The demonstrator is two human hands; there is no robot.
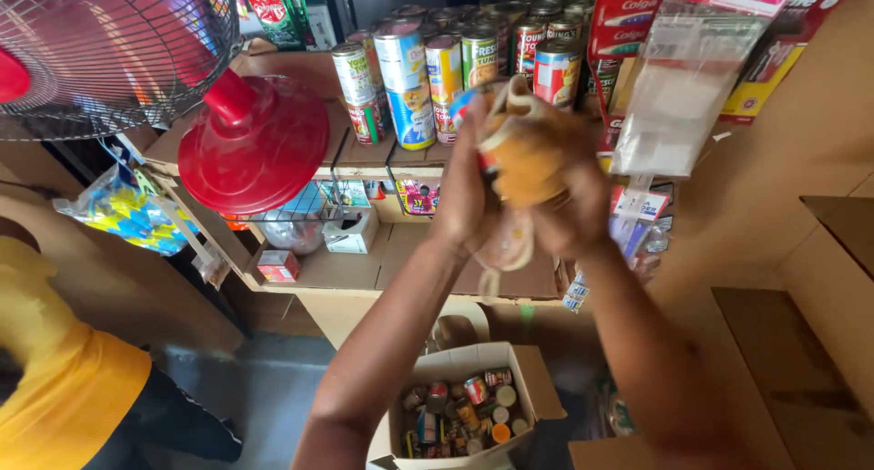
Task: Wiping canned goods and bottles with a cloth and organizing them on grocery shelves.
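A person's left hand [464,192] and right hand [569,210] are raised together in front of a shelf [355,270], both closed around a can [487,128] wrapped in an orange cloth [528,165]; the motion blurs the fingers. Rows of cans [428,69] stand on the upper shelf behind. Below, an open box [455,406] on the floor holds more tins. A red fan [250,142] tilts at left, and another person in a yellow shirt [55,379] stands at the frame's edge.
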